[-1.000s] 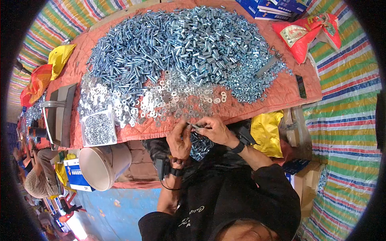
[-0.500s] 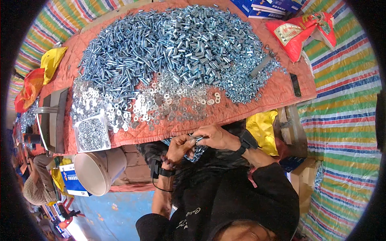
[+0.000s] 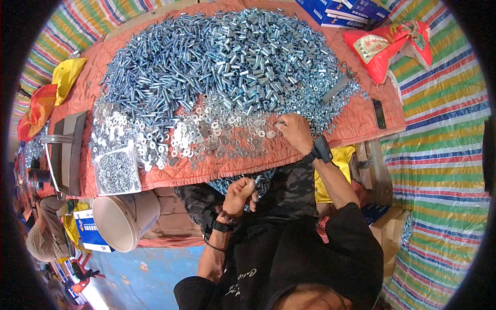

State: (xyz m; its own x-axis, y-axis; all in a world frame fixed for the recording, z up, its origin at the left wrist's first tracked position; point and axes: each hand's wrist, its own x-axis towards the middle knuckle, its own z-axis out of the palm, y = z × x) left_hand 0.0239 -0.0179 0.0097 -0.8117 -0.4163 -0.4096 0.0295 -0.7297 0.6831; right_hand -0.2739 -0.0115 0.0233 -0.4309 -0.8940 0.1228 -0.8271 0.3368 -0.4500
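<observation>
In the left hand (image 3: 238, 198), between pinched fingers (image 3: 249, 186), a metal piece (image 3: 258, 181), right hand (image 3: 296, 132) by washers (image 3: 271, 134), grip unclear.

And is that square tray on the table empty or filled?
Not empty: small metal rings cover the floor of the square tray; how deep they lie, I cannot tell.

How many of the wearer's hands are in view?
2: left hand, nearer the wearer than the red quilted cover; right hand, at the right end of the loose washers.
</observation>
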